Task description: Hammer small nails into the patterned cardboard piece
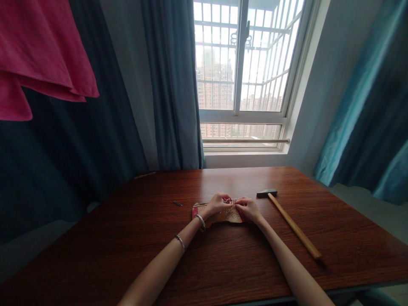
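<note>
- While one hammer point(295, 227) lies just right of your right hand point(248, 207), dark rods point(177, 203) too tiny to count lie left of the perforated strip point(235, 216) on the table point(143, 238) before you.
- Two bracelets point(180, 241) circle your left forearm point(159, 267).
- Your arms point(280, 250) converge, left hand point(218, 202) and right hand bent over upright pins point(234, 202); I cannot tell whether fingertips pinch them.

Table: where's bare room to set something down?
On the table: left of the left forearm, nearer than the dark sticks; between the forearms, nearer than the holed piece; and right of the hammer. Crowded: the middle, where left hand and right hand meet at the holed piece.
</note>
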{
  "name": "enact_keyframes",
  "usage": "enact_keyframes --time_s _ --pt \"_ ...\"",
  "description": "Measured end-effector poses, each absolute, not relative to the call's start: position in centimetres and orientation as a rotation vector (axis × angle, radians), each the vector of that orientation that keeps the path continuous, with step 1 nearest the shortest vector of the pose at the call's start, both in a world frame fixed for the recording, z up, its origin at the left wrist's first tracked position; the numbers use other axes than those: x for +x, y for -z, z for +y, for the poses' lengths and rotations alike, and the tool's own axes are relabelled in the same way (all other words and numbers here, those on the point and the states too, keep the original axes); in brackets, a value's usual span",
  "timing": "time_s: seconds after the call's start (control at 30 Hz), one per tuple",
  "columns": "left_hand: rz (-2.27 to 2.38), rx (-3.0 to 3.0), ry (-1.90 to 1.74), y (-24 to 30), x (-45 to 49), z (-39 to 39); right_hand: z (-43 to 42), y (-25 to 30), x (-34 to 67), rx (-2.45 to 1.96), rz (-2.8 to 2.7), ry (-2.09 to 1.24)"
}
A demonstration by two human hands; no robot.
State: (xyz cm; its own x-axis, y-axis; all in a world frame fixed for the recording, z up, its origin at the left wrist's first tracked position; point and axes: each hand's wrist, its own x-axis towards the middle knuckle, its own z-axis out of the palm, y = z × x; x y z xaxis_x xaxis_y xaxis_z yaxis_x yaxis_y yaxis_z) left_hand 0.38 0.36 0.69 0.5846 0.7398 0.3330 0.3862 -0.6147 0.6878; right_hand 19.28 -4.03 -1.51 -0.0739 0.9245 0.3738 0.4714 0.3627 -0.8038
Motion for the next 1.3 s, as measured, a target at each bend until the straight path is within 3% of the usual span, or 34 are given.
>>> enact_keyframes --time_s 0.27,0.5,0.67,1.0,1.3 --pt "0.931 2.270 -0.798 -0.3 0.7 0.5 -4.2 1.4 19.2 -1.233 -1.713 -0.593" --pt "0.930 2.313 -0.680 -3.1 -3.4 0.5 -3.9 1.8 19.2 -1.266 -1.700 -0.585" --pt "1.205 2.438 -0.821 -3.1 -5.7 -1.9 -3.8 2.0 19.3 -1.254 -1.706 -0.573" --pt "1.261 2.286 -0.972 -1.0 -1.2 -1.9 -4.6 1.1 19.0 -1.289 -1.699 -0.603" --pt "0.946 2.172 -0.850 -0.4 0.1 0.5 -4.6 1.0 19.0 -1.264 -1.703 -0.636"
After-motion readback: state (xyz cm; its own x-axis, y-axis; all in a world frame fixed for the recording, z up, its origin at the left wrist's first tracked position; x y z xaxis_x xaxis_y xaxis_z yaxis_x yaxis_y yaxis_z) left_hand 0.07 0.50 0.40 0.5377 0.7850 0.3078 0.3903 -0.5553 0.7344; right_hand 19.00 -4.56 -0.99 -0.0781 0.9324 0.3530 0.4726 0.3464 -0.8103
